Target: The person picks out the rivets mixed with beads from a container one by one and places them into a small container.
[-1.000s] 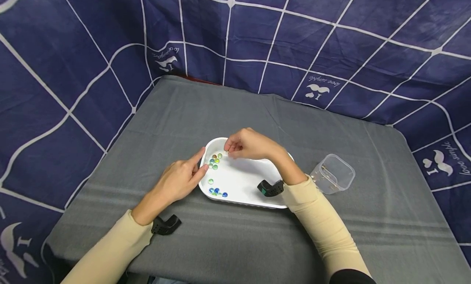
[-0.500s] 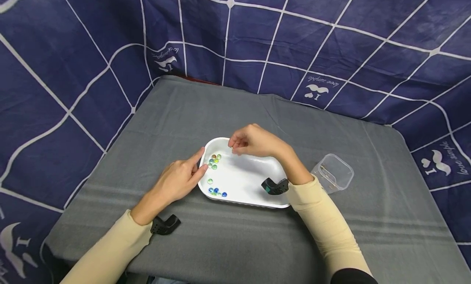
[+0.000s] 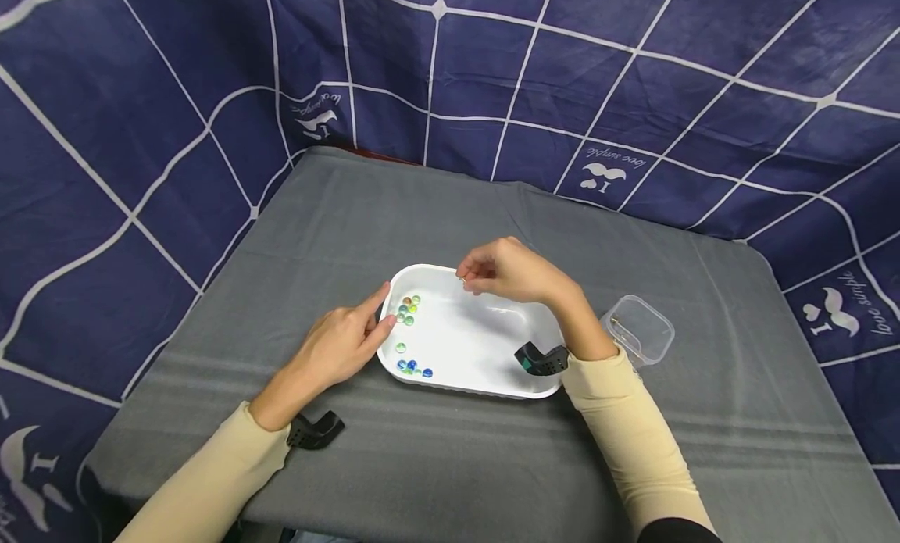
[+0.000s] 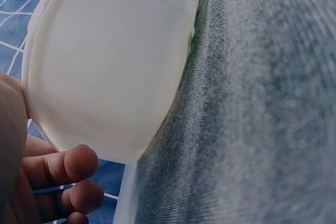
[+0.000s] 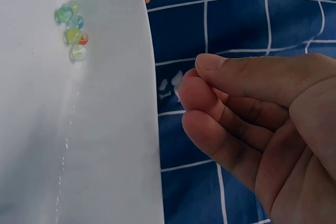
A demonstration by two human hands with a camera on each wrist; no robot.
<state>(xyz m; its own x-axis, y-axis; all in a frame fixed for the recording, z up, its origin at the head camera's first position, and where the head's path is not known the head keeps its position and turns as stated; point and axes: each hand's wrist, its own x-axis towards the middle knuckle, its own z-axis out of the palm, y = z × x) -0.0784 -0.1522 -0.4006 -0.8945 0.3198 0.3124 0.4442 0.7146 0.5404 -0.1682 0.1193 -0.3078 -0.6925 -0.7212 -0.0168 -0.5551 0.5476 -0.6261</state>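
Observation:
A white tray lies on the grey cloth. My left hand holds its left end, thumb over the rim and index finger along the outside. In the left wrist view, curled fingers sit beside the tray's outer wall. My right hand is above the tray's far rim, thumb and index finger pinched on a tiny gold-coloured thing. Its kind is too small to tell, and the right wrist view hides it behind the fingertips. Several glass marbles gather along the tray's left side, with blue ones in the near corner.
A clear plastic box stands right of the tray, partly behind the right forearm, with a few thin gold-coloured pieces in it. Blue cloth with white lines hangs behind the grey-covered table.
My right hand has moved right along the tray's far rim, away from the marbles, still pinching the tiny thing. The left hand and the marbles have stayed in place.

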